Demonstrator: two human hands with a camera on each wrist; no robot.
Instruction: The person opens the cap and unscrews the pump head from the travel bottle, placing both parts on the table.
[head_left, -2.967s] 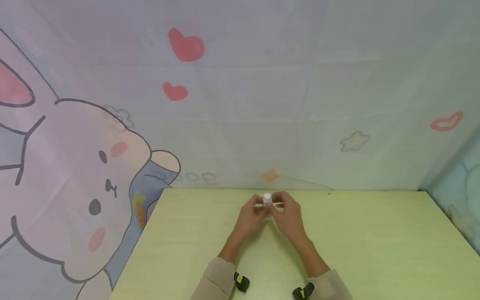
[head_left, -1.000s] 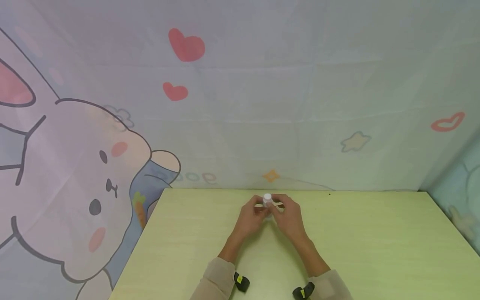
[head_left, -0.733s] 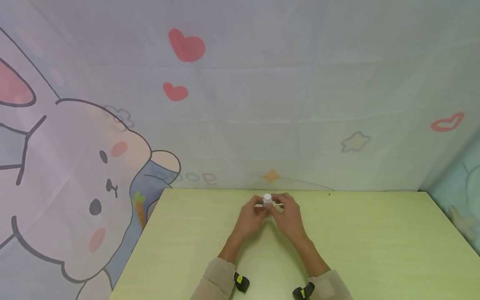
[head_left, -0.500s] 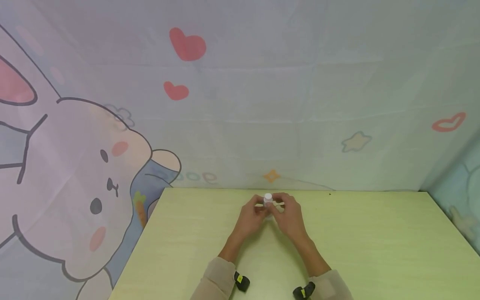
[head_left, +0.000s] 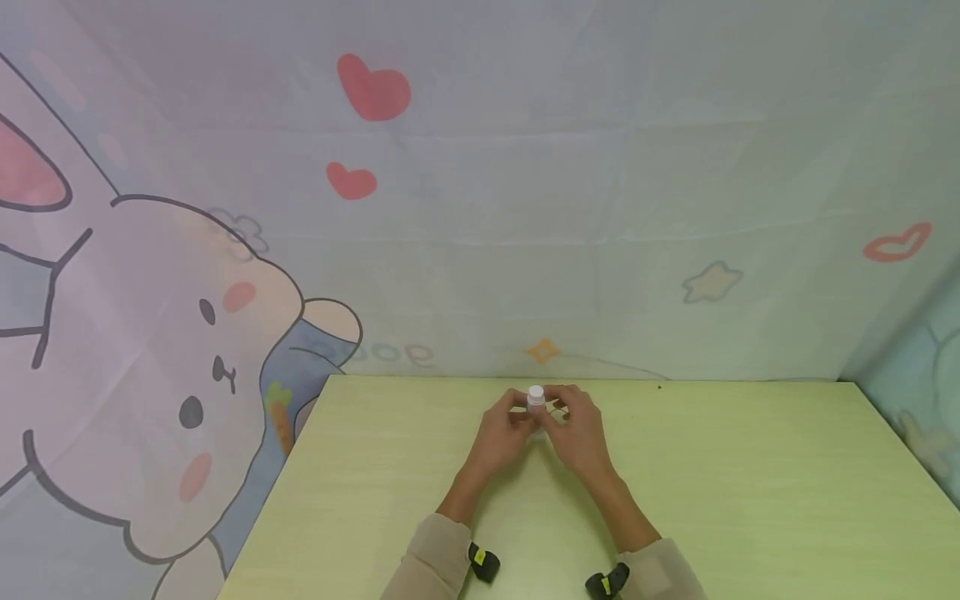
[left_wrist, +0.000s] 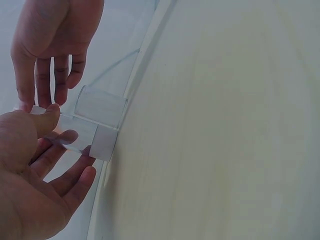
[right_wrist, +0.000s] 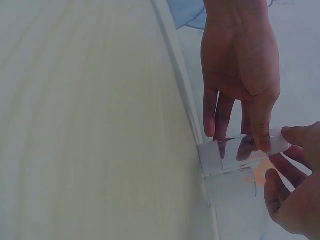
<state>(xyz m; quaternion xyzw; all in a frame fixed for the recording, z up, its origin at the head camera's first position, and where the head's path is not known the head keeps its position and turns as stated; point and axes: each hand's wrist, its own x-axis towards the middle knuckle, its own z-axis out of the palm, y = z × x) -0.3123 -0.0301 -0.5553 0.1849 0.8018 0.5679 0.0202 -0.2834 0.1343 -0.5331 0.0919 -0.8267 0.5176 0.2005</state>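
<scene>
Head view: bottle [head_left: 536,398] partly hidden
Left hand [head_left: 498,435] and right hand [head_left: 581,432] mask its lower part; sleeves [head_left: 433,557] cropped; speck [head_left: 659,387] too small to tell.

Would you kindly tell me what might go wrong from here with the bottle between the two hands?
The clear cup stands close beside the bottle, so a sideways slip might knock it over. The left hand and right hand both have fingers at the small bottle, so an uneven push could tip it. The cup barely shows in the head view, so it might be bumped unnoticed.
</scene>
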